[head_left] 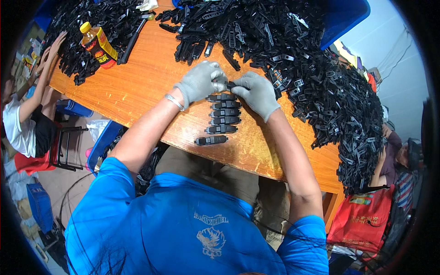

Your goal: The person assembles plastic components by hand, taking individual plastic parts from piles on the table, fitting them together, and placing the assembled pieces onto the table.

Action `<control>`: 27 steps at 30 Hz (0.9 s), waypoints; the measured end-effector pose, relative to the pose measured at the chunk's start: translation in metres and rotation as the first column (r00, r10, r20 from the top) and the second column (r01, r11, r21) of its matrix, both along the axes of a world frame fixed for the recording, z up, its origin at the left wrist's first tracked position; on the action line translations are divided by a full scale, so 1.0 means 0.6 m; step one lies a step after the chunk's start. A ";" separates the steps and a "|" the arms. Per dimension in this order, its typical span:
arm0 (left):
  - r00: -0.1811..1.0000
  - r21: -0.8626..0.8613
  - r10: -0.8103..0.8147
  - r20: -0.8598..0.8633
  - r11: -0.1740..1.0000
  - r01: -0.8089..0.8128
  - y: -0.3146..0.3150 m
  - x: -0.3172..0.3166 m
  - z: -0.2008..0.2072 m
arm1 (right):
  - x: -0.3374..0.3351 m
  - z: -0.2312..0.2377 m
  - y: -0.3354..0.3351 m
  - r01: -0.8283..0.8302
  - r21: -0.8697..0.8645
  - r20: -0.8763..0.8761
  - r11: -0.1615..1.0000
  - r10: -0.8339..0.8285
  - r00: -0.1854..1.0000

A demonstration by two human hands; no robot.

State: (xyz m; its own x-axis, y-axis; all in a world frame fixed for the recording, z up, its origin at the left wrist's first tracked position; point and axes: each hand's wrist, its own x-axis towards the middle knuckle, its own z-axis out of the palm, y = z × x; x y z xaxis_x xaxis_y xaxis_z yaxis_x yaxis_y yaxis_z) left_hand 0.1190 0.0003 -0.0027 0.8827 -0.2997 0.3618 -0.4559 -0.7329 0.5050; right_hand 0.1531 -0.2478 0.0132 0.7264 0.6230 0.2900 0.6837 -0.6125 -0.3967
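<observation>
My left hand [201,81] and my right hand [257,94], both in grey gloves, meet over the wooden table. Between their pinched fingertips is a small black plastic part [231,85], mostly hidden by the fingers. Just below it, toward me, several black plastic pieces [224,121] of the same long, narrow shape lie crosswise in a column. The nearest piece [211,140] sits a little apart and further left.
A large heap of black plastic parts [256,32] covers the far and right table [137,103]. Another heap [101,27] lies far left beside a yellow-capped bottle [99,46]. Blue bins, a red bag [360,220] and other people's arms [43,68] are around the edges.
</observation>
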 end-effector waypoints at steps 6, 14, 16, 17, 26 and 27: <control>0.992 0.049 0.109 0.056 0.993 -0.112 0.001 0.043 0.028 | 0.042 0.025 -0.041 0.234 -0.018 0.192 0.972 -0.227 0.955; 0.961 0.352 0.171 0.218 0.905 -0.241 -0.034 0.079 0.040 | 0.093 0.037 0.004 0.368 -0.369 0.290 0.853 -0.270 0.918; 0.980 0.366 0.104 0.171 0.916 -0.161 -0.028 0.064 0.022 | 0.077 0.040 0.014 0.342 -0.338 0.270 0.877 -0.257 0.928; 0.970 0.317 0.108 0.219 0.932 -0.175 -0.033 0.051 0.018 | 0.069 0.044 0.020 0.341 -0.334 0.221 0.879 -0.279 0.935; 0.975 0.064 0.162 0.154 0.983 -0.174 -0.027 0.011 0.017 | 0.068 0.061 -0.017 0.309 -0.106 0.063 0.945 -0.304 0.951; 0.973 0.020 0.191 0.129 0.980 -0.196 -0.027 0.012 0.015 | 0.069 0.050 -0.018 0.310 -0.108 0.064 0.945 -0.305 0.950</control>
State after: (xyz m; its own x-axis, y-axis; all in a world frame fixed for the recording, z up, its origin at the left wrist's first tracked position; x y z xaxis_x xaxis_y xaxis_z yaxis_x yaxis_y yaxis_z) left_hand 0.1262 -0.0157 0.0062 0.8731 -0.1412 0.4666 -0.3621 -0.8287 0.4268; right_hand 0.1946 -0.2587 0.0433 0.8755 0.4028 0.2670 0.4708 -0.8355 -0.2833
